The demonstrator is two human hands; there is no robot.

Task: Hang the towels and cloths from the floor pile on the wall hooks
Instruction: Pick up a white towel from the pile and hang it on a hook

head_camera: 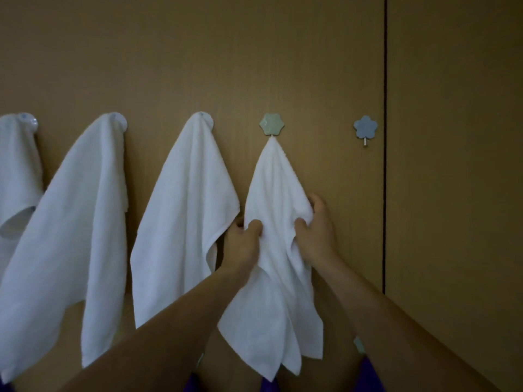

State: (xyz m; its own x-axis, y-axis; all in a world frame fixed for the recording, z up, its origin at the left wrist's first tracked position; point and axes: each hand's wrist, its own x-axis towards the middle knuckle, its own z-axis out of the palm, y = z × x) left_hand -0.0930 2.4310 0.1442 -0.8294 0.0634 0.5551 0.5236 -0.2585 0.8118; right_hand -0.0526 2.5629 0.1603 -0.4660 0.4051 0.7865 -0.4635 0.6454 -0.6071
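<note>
Head view. Gripping the small white terry towel (278,188) at centre frame with both hands, kept apart on either side of it. Curling the left hand (243,239) round its left edge. Bunching its right edge in the right hand (314,233), thumb in front. Catching the towel's peak on the metal pin of the pale green flower-shaped wall hook (271,124) just above centre. Probably tugging and straightening the drape rather than lifting it on.

Showing 3 more already hung towards the left: a second white towel (186,207) just beside it, a large white towel (76,222) at lower left, a cropped white towel (14,171) at the left edge. Leaving 1 blue flower-shaped hook (365,127) bare, right of centre.

Judging 4 of the 5 visible hooks filled and the task far along. Not showing the floor pile, so not telling how many cloths are waiting.
</note>
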